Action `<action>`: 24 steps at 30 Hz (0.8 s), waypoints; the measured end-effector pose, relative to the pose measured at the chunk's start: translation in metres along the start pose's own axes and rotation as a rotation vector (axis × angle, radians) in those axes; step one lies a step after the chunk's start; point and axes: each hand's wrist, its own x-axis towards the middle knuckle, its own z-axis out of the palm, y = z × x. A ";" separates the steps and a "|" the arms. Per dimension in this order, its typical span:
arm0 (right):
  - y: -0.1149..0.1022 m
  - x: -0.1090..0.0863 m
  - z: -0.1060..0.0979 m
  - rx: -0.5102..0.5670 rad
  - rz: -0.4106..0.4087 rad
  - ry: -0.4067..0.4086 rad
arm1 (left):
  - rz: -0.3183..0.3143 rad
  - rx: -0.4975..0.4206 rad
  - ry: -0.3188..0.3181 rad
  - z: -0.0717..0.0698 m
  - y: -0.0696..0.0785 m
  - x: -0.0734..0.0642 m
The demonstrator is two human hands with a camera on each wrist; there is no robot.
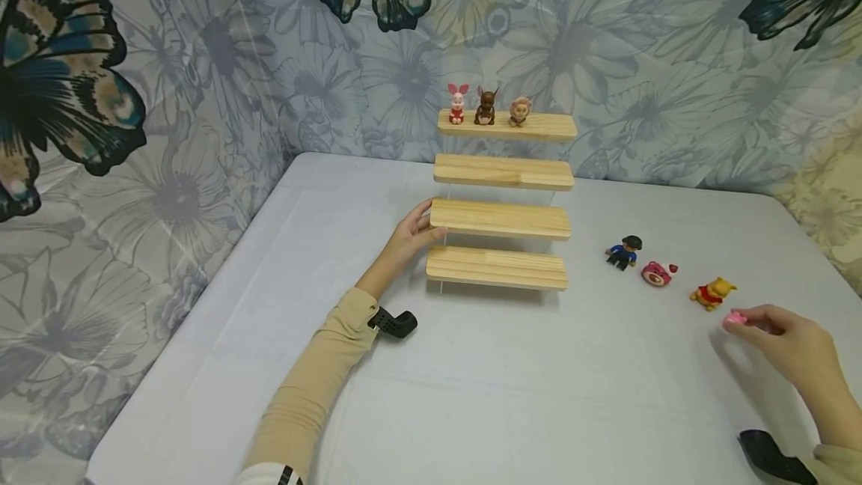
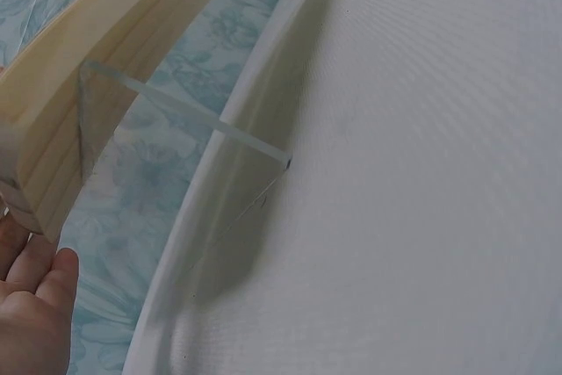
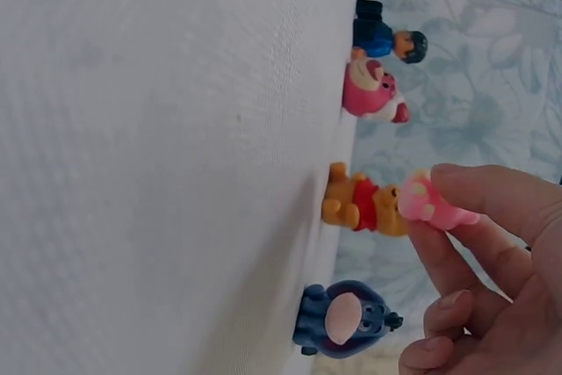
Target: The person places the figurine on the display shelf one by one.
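Observation:
My left hand (image 1: 407,242) is at the left end of a tiered wooden display stand (image 1: 500,220), with the thumb and fingers about the end of its third board from the top. In the left wrist view, the fingers (image 2: 35,270) sit against the board's end. Off to the right, my right hand (image 1: 795,339) pinches a small pink figurine (image 3: 432,204) between thumb and fingers, above the table. Close to it stand a yellow bear figurine in a red shirt (image 1: 712,293) and a blue donkey figurine (image 3: 344,318), the latter seen only in the right wrist view.
On the top board stand a pink piglet figurine (image 1: 456,105), a brown figurine (image 1: 485,107) and a tan-maned figurine (image 1: 520,111). A pink bear figurine (image 1: 656,273) and a blue-clothed figurine (image 1: 623,253) are on the white table (image 1: 539,395). Butterfly-patterned cloth (image 1: 404,81) hangs behind.

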 end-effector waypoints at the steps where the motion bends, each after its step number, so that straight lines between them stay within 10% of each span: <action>1: -0.007 -0.002 -0.003 0.004 -0.001 0.008 | 0.002 -0.002 -0.001 0.000 0.000 0.000; 24: -0.013 0.008 0.002 0.141 -0.031 0.125 | 0.013 -0.037 0.007 -0.006 -0.018 0.009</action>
